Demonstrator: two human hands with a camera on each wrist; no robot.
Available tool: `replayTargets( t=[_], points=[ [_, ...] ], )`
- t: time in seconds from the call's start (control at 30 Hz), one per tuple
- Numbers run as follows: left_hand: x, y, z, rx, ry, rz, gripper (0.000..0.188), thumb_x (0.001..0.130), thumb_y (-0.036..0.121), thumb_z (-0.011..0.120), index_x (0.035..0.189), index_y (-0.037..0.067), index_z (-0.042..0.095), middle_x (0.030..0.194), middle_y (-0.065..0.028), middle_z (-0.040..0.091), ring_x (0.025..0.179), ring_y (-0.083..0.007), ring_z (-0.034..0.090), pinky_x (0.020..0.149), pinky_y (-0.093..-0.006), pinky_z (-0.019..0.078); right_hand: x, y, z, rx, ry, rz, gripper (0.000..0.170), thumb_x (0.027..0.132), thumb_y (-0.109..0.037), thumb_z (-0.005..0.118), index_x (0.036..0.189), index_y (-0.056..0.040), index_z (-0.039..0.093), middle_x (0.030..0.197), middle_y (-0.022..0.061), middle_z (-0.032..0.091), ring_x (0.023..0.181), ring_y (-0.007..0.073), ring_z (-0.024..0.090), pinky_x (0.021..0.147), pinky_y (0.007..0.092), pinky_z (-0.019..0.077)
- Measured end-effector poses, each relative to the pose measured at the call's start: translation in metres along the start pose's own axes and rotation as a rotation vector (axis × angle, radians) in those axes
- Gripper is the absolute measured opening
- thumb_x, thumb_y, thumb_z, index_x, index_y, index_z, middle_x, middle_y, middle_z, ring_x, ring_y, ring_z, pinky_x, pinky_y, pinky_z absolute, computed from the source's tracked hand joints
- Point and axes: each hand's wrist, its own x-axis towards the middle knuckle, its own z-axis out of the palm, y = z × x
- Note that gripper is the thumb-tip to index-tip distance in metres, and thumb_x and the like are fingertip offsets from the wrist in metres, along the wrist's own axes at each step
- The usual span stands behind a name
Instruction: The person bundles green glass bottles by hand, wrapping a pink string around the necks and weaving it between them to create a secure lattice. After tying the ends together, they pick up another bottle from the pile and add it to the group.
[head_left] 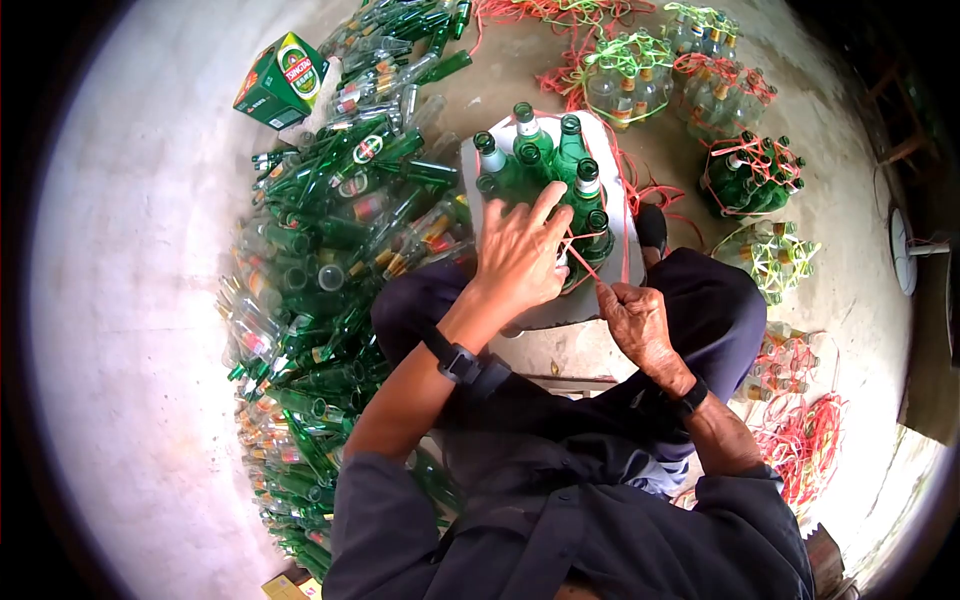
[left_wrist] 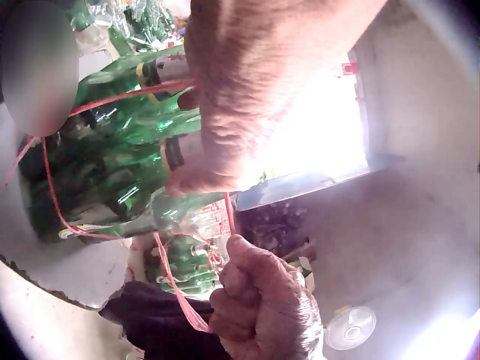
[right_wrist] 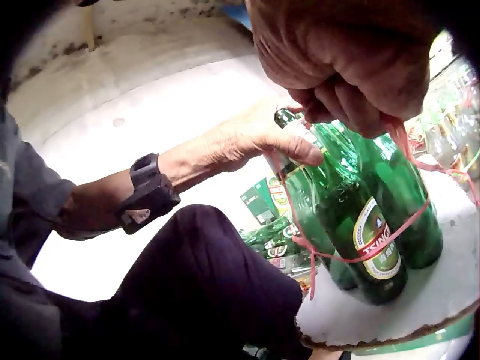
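Several green glass bottles (head_left: 588, 185) stand upright in a cluster on a white board (right_wrist: 420, 309) in front of the person. My left hand (head_left: 520, 245) reaches over the cluster, fingers spread among the necks. In the right wrist view its thumb (right_wrist: 300, 148) lies across one bottle's neck, with that neck between thumb and fingers. A pinkish-red plastic string (right_wrist: 401, 229) loops round the bottles, crossing an oval label. My right hand (head_left: 638, 325), a fist at the board's near right edge, grips the string and draws it taut from the necks.
A large heap of loose bottles (head_left: 370, 210) lies left, with a green carton (head_left: 285, 82) at its far end. Tied bottle bundles (head_left: 755, 175) stand right. Tangled red string (head_left: 805, 445) lies on the floor, and a white fan (head_left: 902, 250) stands far right.
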Motion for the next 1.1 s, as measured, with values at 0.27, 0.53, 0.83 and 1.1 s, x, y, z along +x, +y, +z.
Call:
replayTargets(
  t=[0.27, 0.53, 0.83, 1.1],
  points=[
    [0.0, 0.002, 0.0, -0.014, -0.007, -0.03, 0.066, 0.06, 0.019, 0.085, 0.121, 0.009, 0.061, 0.146, -0.0067, 0.047, 0.099, -0.0268, 0.066, 0.086, -0.0445, 0.038, -0.001, 0.002, -0.006, -0.032, 0.01, -0.028, 0.037, 0.099, -0.02, 0.064, 0.07, 0.0019, 0.06, 0.055, 0.0182, 0.052, 0.046, 0.0319, 0.052, 0.048, 0.0404, 0.0427],
    [-0.004, 0.003, 0.003, -0.016, 0.009, -0.029, 0.063, 0.061, 0.018, 0.085, 0.119, 0.01, 0.061, 0.147, -0.0069, 0.047, 0.097, -0.0266, 0.067, 0.085, -0.0447, 0.038, -0.001, 0.006, -0.008, -0.085, 0.027, -0.088, 0.037, 0.097, -0.018, 0.065, 0.067, 0.0016, 0.057, 0.057, 0.0221, 0.051, 0.051, 0.0422, 0.053, 0.047, 0.0421, 0.0425],
    [-0.004, 0.002, 0.003, -0.019, 0.009, -0.031, 0.063, 0.062, 0.018, 0.085, 0.12, 0.009, 0.061, 0.148, -0.0082, 0.046, 0.097, -0.0266, 0.068, 0.086, -0.0441, 0.0384, 0.014, -0.004, -0.038, -0.233, 0.031, -0.323, 0.034, 0.094, -0.01, 0.068, 0.066, 0.0013, 0.051, 0.056, 0.019, 0.045, 0.046, 0.031, 0.041, 0.046, 0.0398, 0.0377],
    [-0.003, 0.001, 0.006, -0.013, 0.067, 0.014, 0.057, 0.064, 0.017, 0.08, 0.117, 0.005, 0.062, 0.147, -0.0109, 0.046, 0.087, -0.0257, 0.068, 0.084, -0.0434, 0.0385, 0.062, -0.034, -0.074, -0.554, -0.068, -0.683, 0.022, 0.089, -0.009, 0.067, 0.072, -0.0036, 0.053, 0.067, 0.0161, 0.056, 0.063, 0.0394, 0.059, 0.053, 0.0461, 0.0461]
  ],
)
